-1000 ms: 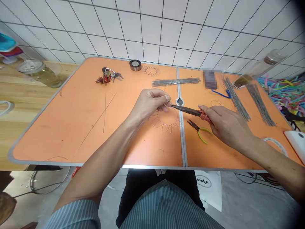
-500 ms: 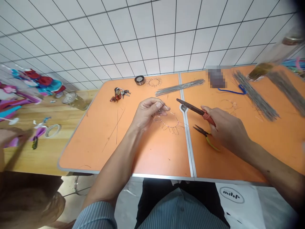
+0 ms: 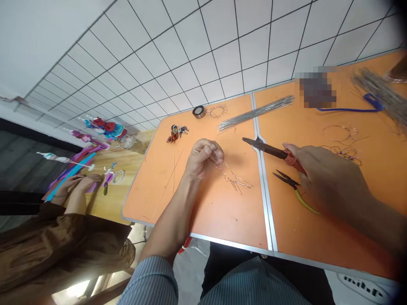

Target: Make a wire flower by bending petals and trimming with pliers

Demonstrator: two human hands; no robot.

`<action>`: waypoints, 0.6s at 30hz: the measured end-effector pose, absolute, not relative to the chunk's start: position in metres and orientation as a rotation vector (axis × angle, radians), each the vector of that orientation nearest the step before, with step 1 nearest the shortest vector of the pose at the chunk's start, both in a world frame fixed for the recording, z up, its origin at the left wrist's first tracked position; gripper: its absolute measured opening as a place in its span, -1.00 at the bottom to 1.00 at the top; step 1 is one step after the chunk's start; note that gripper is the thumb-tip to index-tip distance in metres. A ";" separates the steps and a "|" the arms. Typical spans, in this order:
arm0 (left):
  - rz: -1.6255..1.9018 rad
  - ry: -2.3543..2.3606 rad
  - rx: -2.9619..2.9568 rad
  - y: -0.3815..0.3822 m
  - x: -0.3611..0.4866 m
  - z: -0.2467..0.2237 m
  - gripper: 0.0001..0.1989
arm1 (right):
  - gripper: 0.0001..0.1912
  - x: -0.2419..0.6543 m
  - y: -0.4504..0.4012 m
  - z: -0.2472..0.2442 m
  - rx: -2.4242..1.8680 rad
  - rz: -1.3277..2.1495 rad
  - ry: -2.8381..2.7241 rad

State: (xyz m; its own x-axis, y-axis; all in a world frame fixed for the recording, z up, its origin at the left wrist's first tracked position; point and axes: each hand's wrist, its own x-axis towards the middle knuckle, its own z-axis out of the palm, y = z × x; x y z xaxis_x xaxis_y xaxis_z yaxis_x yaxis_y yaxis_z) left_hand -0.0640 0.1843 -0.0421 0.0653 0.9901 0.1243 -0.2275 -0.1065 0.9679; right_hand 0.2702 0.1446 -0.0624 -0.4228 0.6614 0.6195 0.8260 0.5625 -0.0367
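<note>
Your left hand [image 3: 201, 160] has its thumb and fingers pinched shut on a bent wire piece [image 3: 234, 182] over the orange bench [image 3: 222, 216]. The wire's long axis slants from those fingertips rightward and back toward you, its loops fanning out at the far end from your grip; whether they touch the bench, you can't tell from here.

Your right hand [image 3: 330, 178] is wrapped around the red handle of the pliers [image 3: 267, 148]. Their nose points left and slightly away from you, toward your left hand, apart from the wire.

Just on the near side of that nose lie the yellow-handled pliers [image 3: 291, 181], tips aimed left and away from you. Beyond both hands, a bundle of straight wires [image 3: 256, 113] runs from near left to far right. Keys [image 3: 176, 132] sit beyond your left hand, off to its left.
</note>
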 end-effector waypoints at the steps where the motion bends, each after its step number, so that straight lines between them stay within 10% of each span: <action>1: 1.331 0.945 1.162 0.184 -0.064 -0.042 -0.37 | -0.65 0.270 0.145 -0.062 -1.165 -0.387 -2.207; 18: 1.321 0.999 1.181 0.185 -0.056 -0.038 -0.23 | -0.67 0.269 0.145 -0.070 -1.054 -0.437 -2.272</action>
State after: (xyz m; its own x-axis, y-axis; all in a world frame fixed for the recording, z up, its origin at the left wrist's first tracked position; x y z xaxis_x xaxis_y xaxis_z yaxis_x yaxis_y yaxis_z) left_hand -0.0565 0.1848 -0.0376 0.0407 0.9934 0.1068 -0.1685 -0.0985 0.9808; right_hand 0.2690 0.1446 -0.0699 -0.5120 0.5792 0.6344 0.7734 0.6322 0.0469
